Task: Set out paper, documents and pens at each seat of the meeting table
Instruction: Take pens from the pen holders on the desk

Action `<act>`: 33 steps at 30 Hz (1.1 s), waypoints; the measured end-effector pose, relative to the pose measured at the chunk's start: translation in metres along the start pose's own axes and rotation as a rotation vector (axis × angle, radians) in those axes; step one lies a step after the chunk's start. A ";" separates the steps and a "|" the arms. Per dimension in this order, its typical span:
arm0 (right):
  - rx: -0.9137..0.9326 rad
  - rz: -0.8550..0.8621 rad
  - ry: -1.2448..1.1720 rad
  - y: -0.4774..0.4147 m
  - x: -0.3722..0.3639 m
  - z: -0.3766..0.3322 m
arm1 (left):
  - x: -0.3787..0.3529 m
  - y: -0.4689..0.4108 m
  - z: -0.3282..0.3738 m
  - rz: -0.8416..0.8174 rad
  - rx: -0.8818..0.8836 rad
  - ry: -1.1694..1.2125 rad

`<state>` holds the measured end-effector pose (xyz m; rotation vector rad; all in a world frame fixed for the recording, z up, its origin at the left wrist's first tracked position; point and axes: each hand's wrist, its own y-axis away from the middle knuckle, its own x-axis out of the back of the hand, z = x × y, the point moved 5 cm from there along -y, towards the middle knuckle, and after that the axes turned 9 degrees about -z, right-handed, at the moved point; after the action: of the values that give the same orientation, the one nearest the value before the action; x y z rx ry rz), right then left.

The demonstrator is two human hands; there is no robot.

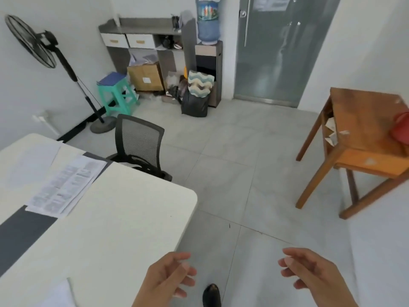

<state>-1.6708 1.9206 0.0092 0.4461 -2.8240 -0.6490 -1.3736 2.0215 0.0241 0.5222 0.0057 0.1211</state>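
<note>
Hovering empty over the tiled floor (232,165), left hand (164,278) and right hand (309,273) apart, fingers loosely spread; printed documents (64,187) lying on the white meeting table (132,218), left of both hands; mesh office chair (139,145) tucked at the far edge

place: small office meeting room | evidence: white meeting table (124,209) carrying printed documents (64,187); mesh office chair (139,145) standing beside it; water dispenser (208,52) and frosted glass door (276,52) showing behind
</note>
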 end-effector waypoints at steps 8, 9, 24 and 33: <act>0.046 0.098 -0.032 -0.099 0.019 -0.072 | 0.016 -0.133 0.080 -0.067 -0.069 -0.018; 0.051 0.117 -0.040 -0.111 0.024 -0.081 | 0.018 -0.149 0.092 -0.075 -0.086 -0.014; -0.017 0.136 -0.080 -0.402 0.118 -0.182 | 0.007 -0.436 0.232 -0.086 -0.015 -0.008; 0.135 -0.135 0.119 -0.628 0.109 -0.338 | 0.061 -0.553 0.315 0.168 -0.044 0.185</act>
<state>-1.5294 1.2137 0.0368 0.6804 -2.7517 -0.4412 -1.2391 1.3967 0.0233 0.4657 0.1397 0.3326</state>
